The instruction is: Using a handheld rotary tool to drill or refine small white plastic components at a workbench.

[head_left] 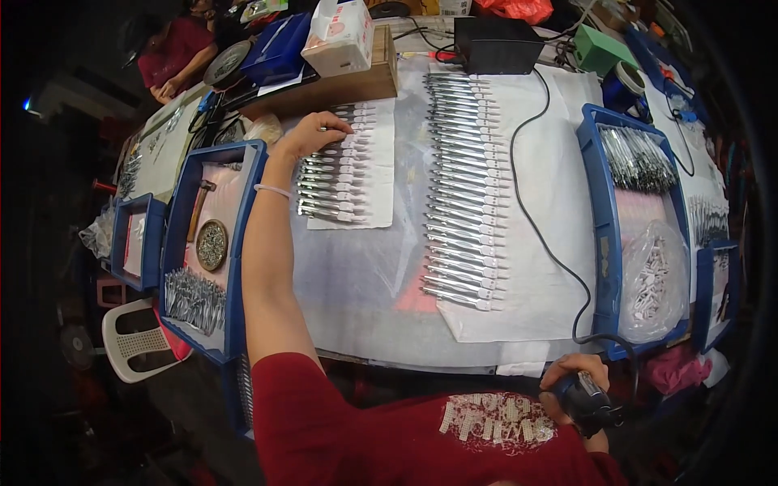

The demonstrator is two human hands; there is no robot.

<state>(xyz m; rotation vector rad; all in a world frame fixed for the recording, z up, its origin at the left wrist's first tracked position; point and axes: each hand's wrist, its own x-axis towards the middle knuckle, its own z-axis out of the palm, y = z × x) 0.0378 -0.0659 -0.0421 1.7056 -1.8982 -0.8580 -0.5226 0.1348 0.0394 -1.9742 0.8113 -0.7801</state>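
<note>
My left hand (pixel 314 136) reaches over the left row of slim silver metal pieces (pixel 328 182), which have pale ends and lie on a white sheet. Its fingers are curled together at the upper part of that row, and what they pinch, if anything, is hidden. My right hand (pixel 577 371) is wrapped around a black corded power tool (pixel 585 402), close to my body at the table's near edge. A longer row of similar silver pieces (pixel 466 194) lies side by side on a white cloth (pixel 527 300) in the middle.
Blue trays flank the table: the left tray (pixel 255 174) holds a hammer (pixel 198 209), a round dish and metal parts. In the right tray (pixel 601 243) are metal pieces and a plastic bag (pixel 655 283). A black cord (pixel 539 235) crosses the cloth from a black box (pixel 498 44). Another person (pixel 174 61) sits far left.
</note>
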